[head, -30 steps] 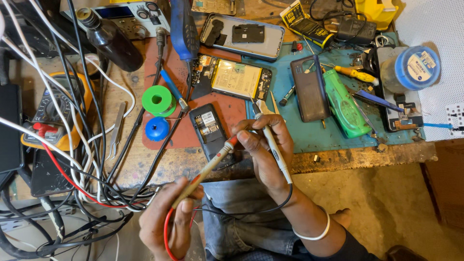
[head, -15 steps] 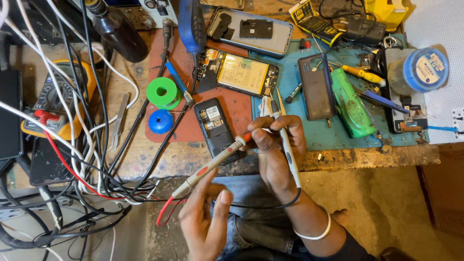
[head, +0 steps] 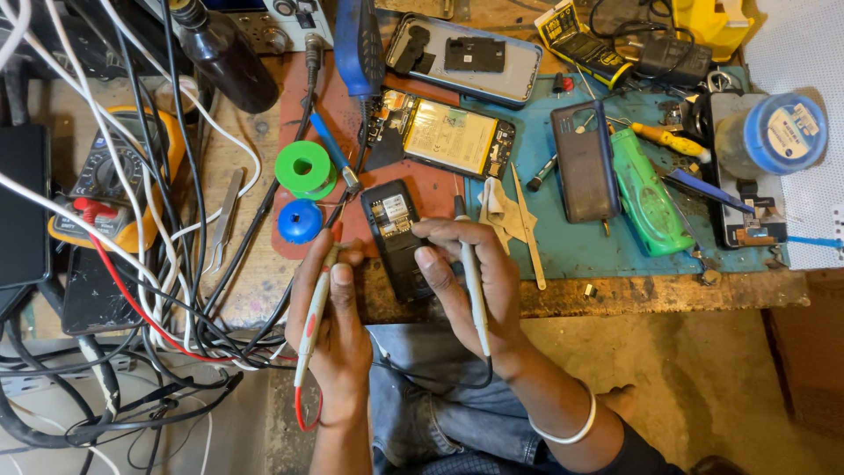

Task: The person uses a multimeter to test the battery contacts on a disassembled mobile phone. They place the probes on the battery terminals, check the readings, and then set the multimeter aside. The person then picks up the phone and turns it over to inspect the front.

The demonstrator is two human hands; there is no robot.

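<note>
Both hands hold meter probes at a small opened phone on the bench edge.

Phone point(head: 393, 230) lies back-off on the red mat point(head: 431, 189), between the hands, under the right thumb. Left hand point(head: 332, 327) grasps the red probe point(head: 315, 310), tip up beside the phone's left edge. Right hand point(head: 475, 281) grasps the black probe point(head: 473, 281), tip pointing away just right of the phone; its fingers also rest on the phone. Green reel point(head: 304, 169) and blue cap point(head: 301, 221) sit just beyond the left hand. Yellow meter point(head: 114, 180) is well left, among cables. Larger opened phone point(head: 444, 136) lies beyond the right hand.
</note>
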